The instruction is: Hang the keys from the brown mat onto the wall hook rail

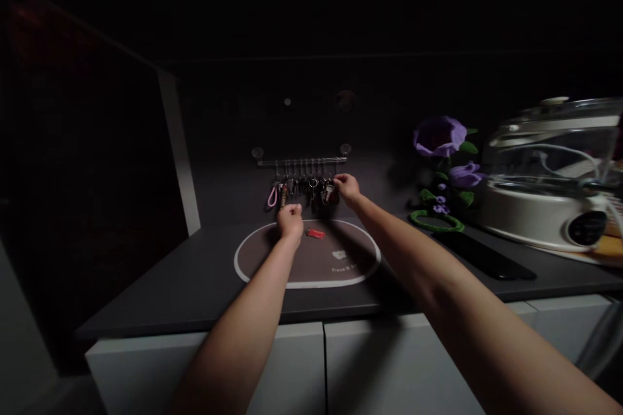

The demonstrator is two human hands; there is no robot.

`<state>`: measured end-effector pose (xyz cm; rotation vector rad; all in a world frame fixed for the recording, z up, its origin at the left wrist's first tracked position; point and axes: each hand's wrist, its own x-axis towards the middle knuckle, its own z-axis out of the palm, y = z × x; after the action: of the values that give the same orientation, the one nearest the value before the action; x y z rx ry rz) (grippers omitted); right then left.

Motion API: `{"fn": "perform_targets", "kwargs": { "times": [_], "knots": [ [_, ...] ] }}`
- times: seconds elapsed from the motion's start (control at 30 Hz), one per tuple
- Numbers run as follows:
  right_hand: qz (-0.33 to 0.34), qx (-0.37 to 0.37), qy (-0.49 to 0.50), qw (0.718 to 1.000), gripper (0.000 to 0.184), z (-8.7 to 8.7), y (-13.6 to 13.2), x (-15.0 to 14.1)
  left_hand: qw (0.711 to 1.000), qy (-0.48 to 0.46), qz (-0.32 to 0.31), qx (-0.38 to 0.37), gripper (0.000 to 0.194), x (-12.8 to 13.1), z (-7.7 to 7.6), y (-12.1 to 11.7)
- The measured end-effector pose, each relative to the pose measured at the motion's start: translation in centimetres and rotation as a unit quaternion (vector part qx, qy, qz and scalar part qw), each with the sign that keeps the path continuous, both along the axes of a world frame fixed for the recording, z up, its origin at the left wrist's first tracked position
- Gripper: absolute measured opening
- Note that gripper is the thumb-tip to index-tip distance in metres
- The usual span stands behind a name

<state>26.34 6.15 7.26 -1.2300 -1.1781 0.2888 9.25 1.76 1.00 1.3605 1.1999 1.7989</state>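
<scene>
A clear key rack (pixel 300 160) is fixed to the dark wall, with several keys and keyrings (pixel 304 187) hanging from its hooks. My right hand (pixel 347 189) reaches up to the rack's right end, fingers pinched on a dark keyring (pixel 329 193) hanging there. My left hand (pixel 291 220) is curled closed just below the left keys, above the mat; what it holds, if anything, is hidden. A small red item (pixel 316 233) lies on the oval brown mat (pixel 341 269) between my hands. A pink loop (pixel 272 197) hangs at the rack's left end.
The mat lies on a dark counter (pixel 195 279) over white cabinet doors (pixel 370 363). Purple artificial flowers (pixel 445 142) and a green ring (pixel 435 222) stand at the right. Beyond them sits a white appliance with a clear lid (pixel 549 175). A white panel edge (pixel 181 155) rises at the left.
</scene>
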Motion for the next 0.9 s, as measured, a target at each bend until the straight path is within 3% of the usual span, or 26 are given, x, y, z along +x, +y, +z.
{"fn": "perform_targets", "kwargs": {
  "times": [0.2,0.33,0.47,0.53,0.67,0.9],
  "knots": [
    [-0.101,0.026,-0.015,0.994,0.027,-1.1,-2.8,-1.3,0.999,0.001,-0.014,-0.037,0.013,-0.2,0.1,-0.1],
    [-0.022,0.012,0.003,1.0,0.022,-3.1,-5.2,-3.1,0.997,0.034,-0.012,-0.063,0.013,-0.3,0.1,-0.4],
    [0.111,-0.072,-0.002,0.991,0.015,-6.1,-7.1,-3.8,0.991,0.108,-0.02,-0.079,0.01,-0.4,-0.4,-0.4],
    [0.145,-0.097,-0.038,0.984,0.012,-7.4,-7.7,-3.5,0.982,0.168,-0.024,-0.081,0.009,-0.6,-0.8,-0.2],
    [0.138,-0.119,-0.104,0.978,0.011,-8.8,-7.7,-2.4,0.956,0.279,-0.021,-0.092,0.01,-0.9,-1.5,0.1],
    [0.12,-0.137,-0.135,0.974,0.011,-8.8,-7.1,-2.4,0.909,0.402,-0.017,-0.108,0.021,-0.9,-1.3,-0.8]
  ]
}}
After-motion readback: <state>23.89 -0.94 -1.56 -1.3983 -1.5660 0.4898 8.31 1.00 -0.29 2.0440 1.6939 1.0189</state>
